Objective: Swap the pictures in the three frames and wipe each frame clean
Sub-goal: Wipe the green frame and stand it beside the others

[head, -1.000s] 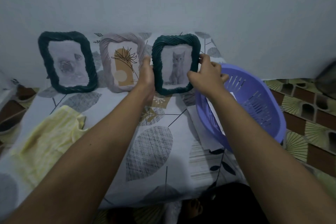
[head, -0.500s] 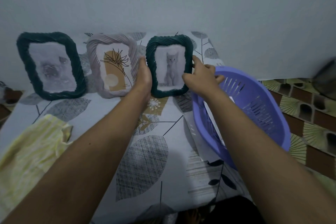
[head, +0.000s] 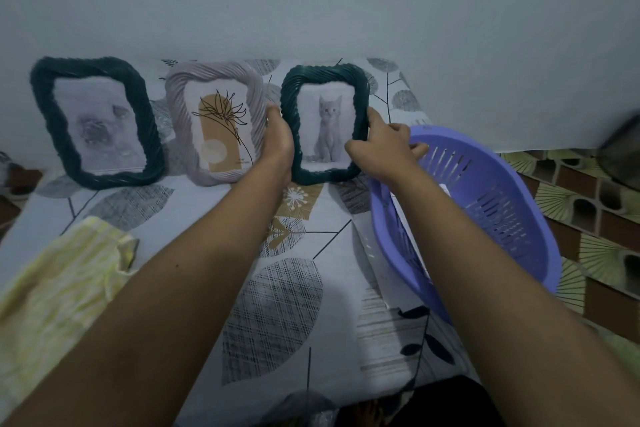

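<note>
purple plastic basket (head: 512, 204) holds white paper (head: 398, 211).

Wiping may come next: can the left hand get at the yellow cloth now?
Probably yes. The yellow cloth lies uncovered on that side, nothing in between, though the left hand grips the cat frame and would have to release it first.

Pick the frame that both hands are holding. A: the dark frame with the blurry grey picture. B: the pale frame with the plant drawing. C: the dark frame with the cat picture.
C: the left hand grips one side edge of the cat-picture frame and the right hand grips the opposite edge.
</note>
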